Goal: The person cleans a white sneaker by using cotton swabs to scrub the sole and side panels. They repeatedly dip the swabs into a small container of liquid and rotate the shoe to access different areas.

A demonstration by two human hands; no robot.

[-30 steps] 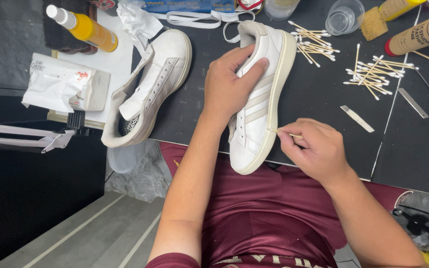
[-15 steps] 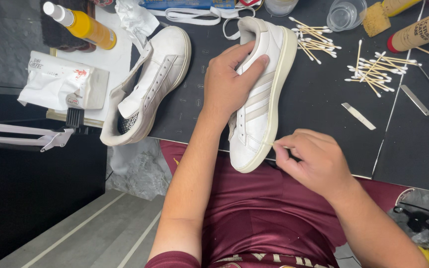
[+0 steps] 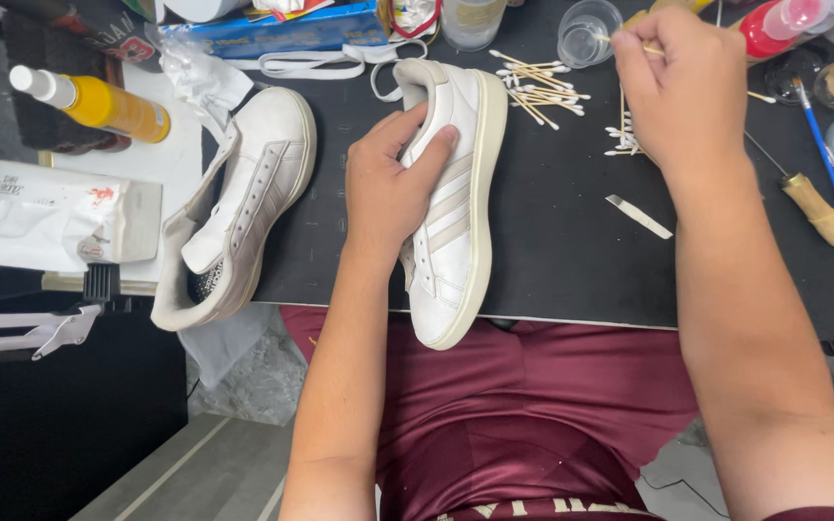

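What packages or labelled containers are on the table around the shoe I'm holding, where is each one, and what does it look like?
White soft pack: far left, flat and crinkled, with small red and grey print.
Yellow spray bottle: upper left, lying on its side, white nozzle.
Blue flat package: top edge, behind the left shoe, glossy with coloured print.
Red-capped bottle: top right, beyond the right hand, partly hidden.

Bright, even light falls from overhead, leaving only soft, short shadows under the white shoe (image 3: 456,193) and the forearms. The white surfaces toward ten o'clock look slightly washed out. Focus is sharp at centre; edges bend outward mildly.
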